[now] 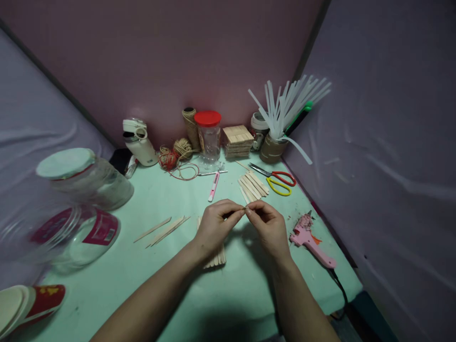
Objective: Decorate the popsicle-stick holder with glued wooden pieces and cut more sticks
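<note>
- Between our two hands, where the fingertips meet in front of us, sits a tiny brownish piece (245, 208); it is too covered for us to read its long axis or material.
- Our left hand (215, 221) and our right hand (270, 225) reach it equally — both pinch at it with thumb and forefinger, neither one released.
- The loose pile of pale, flat wooden sticks (254, 185) lies just beyond the fingertips, nearer our right hand, its sticks slanting from far left to near right.
- Under our left wrist, partly hidden, a row of pale, round-ended wooden sticks (216, 259) points roughly away from us.
- Our forearms converge from both sides, wrists bent inward; the pink plastic glue gun (313, 244) rests to the right of our right hand.
</note>
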A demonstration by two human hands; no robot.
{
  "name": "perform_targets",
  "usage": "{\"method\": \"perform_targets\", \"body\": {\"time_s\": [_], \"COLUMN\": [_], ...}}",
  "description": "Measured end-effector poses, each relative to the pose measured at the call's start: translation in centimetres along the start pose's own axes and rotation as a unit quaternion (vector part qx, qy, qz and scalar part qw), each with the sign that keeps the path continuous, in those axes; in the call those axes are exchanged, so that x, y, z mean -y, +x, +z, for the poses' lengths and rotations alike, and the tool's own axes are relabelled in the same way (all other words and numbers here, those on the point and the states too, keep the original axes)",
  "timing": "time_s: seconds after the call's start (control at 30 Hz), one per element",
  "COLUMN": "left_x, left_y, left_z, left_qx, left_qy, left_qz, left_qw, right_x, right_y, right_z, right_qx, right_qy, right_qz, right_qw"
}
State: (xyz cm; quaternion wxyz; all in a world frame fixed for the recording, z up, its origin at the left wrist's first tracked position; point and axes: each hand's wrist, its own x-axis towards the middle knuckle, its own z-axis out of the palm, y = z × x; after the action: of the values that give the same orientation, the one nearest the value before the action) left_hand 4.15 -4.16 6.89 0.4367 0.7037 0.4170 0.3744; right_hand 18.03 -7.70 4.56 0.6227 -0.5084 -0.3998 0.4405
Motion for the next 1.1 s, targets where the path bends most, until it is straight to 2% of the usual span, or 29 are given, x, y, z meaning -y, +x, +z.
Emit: {"method": "perform_targets", "body": {"time_s": [0.17,0.33,0.47,0.77,0.97,1.1], "left_x": [0.0,-0.4,-0.9,-0.9,-0.6,0.4], "left_y": [0.0,0.1,0.2,0.1,0.4,1.3], "left_z": [-0.2,-1.1,-1.8,-1.2,-1.9,-2.4], "left_qx": [0.016,0.059,0.04,0.041,0.034,0.084], "left_qy": [0.026,0.063,0.054,0.023,0.041,0.135], "left_qz": [0.003,-0.002,-0.031,-0.033,-0.054,-0.035], "left_qw": [1.0,0.996,0.997,0.998,0.997,0.987], "right_x": [0.2,0.3,0.1,0.1,-0.3,-1.0], "right_y": [0.0,0.1,0.1,-0.1,0.5,1.3], "right_z": [0.0,0.0,-0.2,-0.1,-1.1,-2.0], "right_qx": [0.01,0.006,-0.005,0.044,-0.007,-0.023], "right_qy": [-0.026,-0.024,-0.038,-0.039,-0.075,-0.121], "right_qz": [-0.002,0.005,0.014,0.023,0.055,0.054], "right_qw": [1.0,1.0,0.999,0.998,0.996,0.991]}}
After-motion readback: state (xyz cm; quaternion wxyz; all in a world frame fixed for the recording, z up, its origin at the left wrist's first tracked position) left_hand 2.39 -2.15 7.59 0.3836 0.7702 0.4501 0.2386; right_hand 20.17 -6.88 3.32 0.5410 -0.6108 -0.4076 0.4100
